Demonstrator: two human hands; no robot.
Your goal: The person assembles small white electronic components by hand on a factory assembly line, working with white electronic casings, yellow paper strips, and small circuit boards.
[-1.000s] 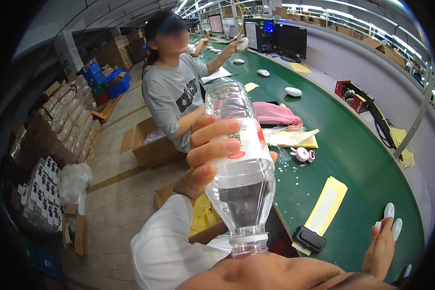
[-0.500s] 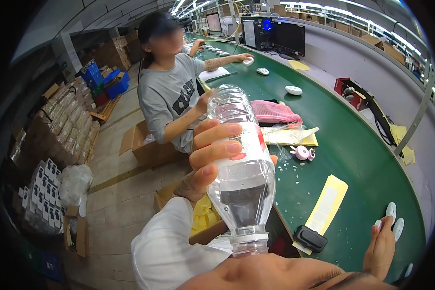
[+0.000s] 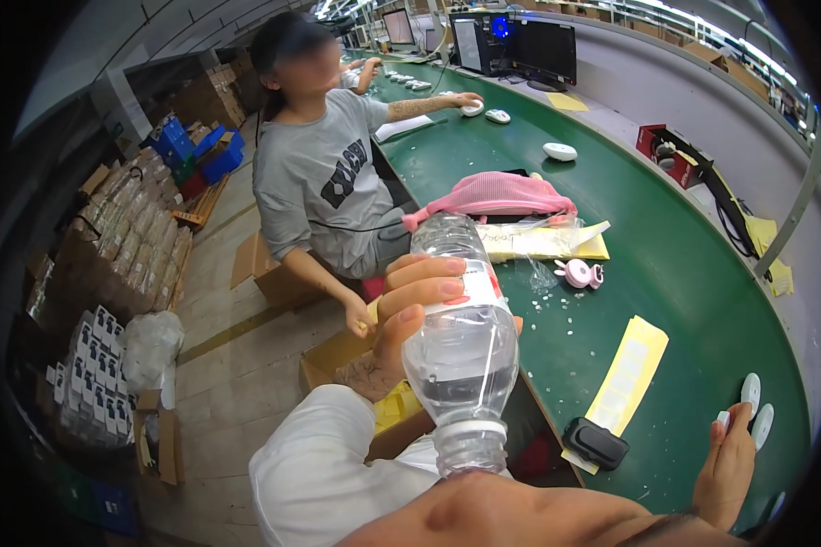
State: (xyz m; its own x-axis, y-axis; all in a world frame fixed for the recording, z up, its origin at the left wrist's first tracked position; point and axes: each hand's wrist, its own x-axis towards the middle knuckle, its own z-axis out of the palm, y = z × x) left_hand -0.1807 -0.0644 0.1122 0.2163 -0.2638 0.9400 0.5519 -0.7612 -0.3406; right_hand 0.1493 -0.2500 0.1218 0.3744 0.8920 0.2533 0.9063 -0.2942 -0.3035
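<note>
A clear plastic bottle (image 3: 461,365) with a white and red label is tilted, its open neck toward me at the lower edge. Some clear liquid shows inside. My left hand (image 3: 401,314) wraps round the bottle's middle; part of the grip is hidden behind it. At the right, my right hand (image 3: 728,465) rests on the green table (image 3: 556,365). A small white piece (image 3: 723,420), perhaps a bottle cap, sits between its thumb and fingers. Close to these fingertips lie two white oval devices (image 3: 763,427), shaped like computer mice.
A black case (image 3: 595,444) lies on a yellow label strip (image 3: 628,378). Beyond are a pink rabbit-shaped gadget (image 3: 578,273), a pink mesh pouch (image 3: 502,195) and scattered white bits. A co-worker (image 3: 315,173) sits at the left table edge, above open cartons (image 3: 269,273). Monitors (image 3: 540,52) stand farther off.
The bottle's base has dropped lower in view, with my left hand still round it. The co-worker's near hand has moved down, away from behind the bottle. My right hand stays by the white devices.
</note>
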